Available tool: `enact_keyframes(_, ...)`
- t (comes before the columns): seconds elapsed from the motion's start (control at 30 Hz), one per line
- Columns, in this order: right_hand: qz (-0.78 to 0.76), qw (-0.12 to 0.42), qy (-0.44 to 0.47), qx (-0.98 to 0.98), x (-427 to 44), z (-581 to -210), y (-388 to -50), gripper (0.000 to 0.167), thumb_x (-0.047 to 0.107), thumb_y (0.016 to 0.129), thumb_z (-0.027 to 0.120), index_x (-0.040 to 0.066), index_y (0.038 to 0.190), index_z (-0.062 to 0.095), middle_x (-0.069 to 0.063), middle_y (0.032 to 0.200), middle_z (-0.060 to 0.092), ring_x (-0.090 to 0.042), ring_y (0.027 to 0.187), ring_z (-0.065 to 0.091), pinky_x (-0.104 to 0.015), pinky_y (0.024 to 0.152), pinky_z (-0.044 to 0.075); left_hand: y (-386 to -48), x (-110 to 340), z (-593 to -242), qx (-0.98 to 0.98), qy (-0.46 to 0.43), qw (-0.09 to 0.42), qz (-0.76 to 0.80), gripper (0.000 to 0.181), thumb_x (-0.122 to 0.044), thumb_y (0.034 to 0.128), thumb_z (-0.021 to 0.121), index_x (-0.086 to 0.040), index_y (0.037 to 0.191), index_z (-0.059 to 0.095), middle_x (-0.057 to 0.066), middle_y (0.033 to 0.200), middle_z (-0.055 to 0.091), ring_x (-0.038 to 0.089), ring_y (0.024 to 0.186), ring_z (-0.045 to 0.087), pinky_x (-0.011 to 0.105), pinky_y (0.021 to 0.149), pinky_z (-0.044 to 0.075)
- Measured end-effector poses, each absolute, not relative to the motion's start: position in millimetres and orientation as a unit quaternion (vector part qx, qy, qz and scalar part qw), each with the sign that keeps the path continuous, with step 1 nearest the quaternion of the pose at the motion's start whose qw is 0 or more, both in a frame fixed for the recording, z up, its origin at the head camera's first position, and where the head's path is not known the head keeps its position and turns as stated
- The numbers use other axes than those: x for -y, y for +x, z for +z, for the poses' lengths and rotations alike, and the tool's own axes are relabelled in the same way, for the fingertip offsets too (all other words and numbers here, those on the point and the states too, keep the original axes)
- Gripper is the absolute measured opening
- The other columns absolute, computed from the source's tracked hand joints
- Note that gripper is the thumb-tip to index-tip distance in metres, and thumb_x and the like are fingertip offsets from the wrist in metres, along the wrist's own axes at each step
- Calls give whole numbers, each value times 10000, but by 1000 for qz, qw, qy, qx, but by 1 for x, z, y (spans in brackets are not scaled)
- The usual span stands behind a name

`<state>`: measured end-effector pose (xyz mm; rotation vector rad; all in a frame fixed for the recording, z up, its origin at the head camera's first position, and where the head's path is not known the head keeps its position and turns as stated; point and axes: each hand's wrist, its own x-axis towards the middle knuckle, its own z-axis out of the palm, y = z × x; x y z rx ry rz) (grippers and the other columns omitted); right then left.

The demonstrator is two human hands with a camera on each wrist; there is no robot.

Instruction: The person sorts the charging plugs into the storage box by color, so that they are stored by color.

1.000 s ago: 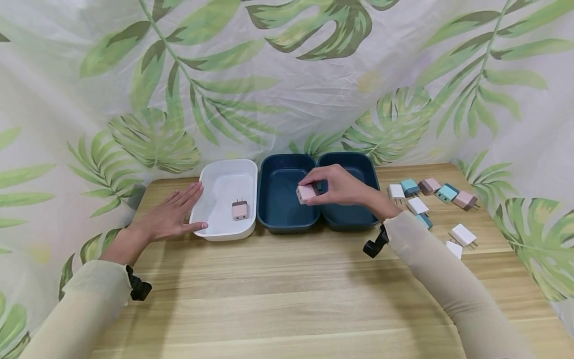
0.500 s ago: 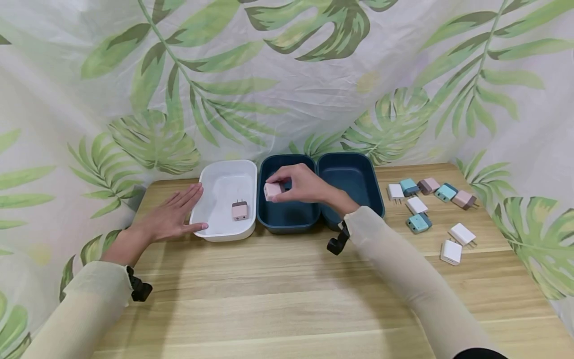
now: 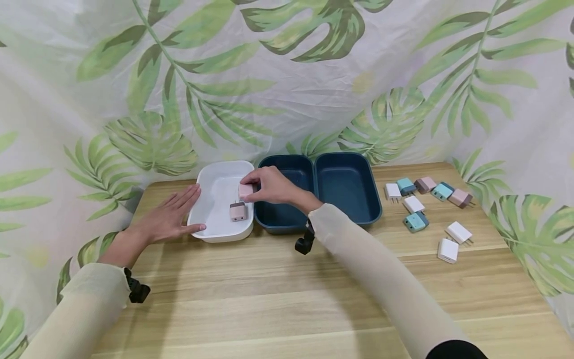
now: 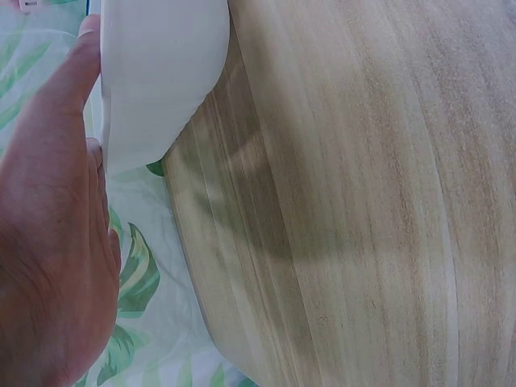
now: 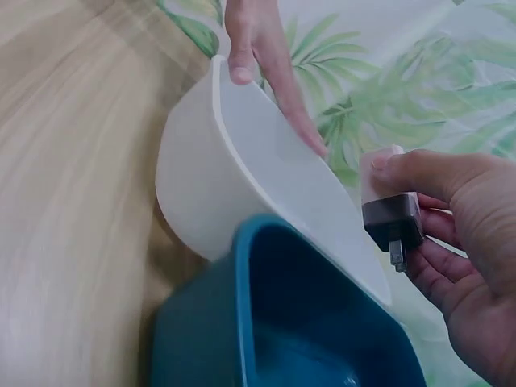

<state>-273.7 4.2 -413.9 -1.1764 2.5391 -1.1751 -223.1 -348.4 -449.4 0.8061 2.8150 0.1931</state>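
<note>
Between thumb and fingers my right hand (image 3: 274,187) pinches a pink charger plug (image 5: 391,197) with a dark prong end, held over the right side of the white bin (image 3: 214,194). Inside that bin lies another pink and brown charger plug (image 3: 238,212), just below the held one in the head view. My left hand (image 3: 168,217) rests on the white bin's left rim, fingers straight and thumb along the near corner. In the left wrist view the same hand (image 4: 56,218) lies against the bin's outer wall.
Two dark blue bins, a middle one (image 3: 282,230) and a right one (image 3: 347,199), stand beside the white bin. Several white, teal and pink charger plugs (image 3: 416,222) lie loose on the wooden table (image 3: 269,299) at the right. A leaf-patterned cloth (image 3: 224,89) hangs behind.
My right hand has carried the pink charger plug leftward, from between the blue bins, across the middle one, to above the white bin. The left hand has stayed on the rim.
</note>
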Motion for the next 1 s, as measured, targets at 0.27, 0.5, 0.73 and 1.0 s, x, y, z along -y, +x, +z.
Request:
enact_keyframes(0.27,-368,72,-381,-845,31,-418,-274,407,256,923,854,65,1273,772,-41,1188,779,-109,965,659,-142,821,496,-224,349,-449,-955,271,102,68,1062,-595,1006,625,-33,1701,53,191,1777,31,437,1624,84,627,1295,100)
enact_keyframes(0.5,-352,77,-377,-853,57,-425,-272,406,269,918,859,57,1256,779,-26,1155,793,-96,951,676,-135,811,492,-224,349,-449,-954,275,101,70,1056,-584,1008,630,-34,1702,55,187,1778,37,435,1624,89,630,1292,108)
enact_keyframes(0.73,-350,75,-349,-866,74,-435,-267,415,289,927,851,71,1272,775,-4,1168,794,-75,976,682,-104,816,470,-223,349,-449,-952,278,101,74,1054,-573,1008,639,-20,1699,66,194,1776,44,436,1623,91,637,1288,113)
enact_keyframes(1.0,-363,73,-311,-875,87,-449,-265,444,296,921,857,68,1292,766,-12,1207,789,-32,1006,677,-85,841,468,-223,348,-447,-953,278,100,70,1054,-576,1009,634,-14,1697,67,199,1774,56,450,1616,111,638,1286,128)
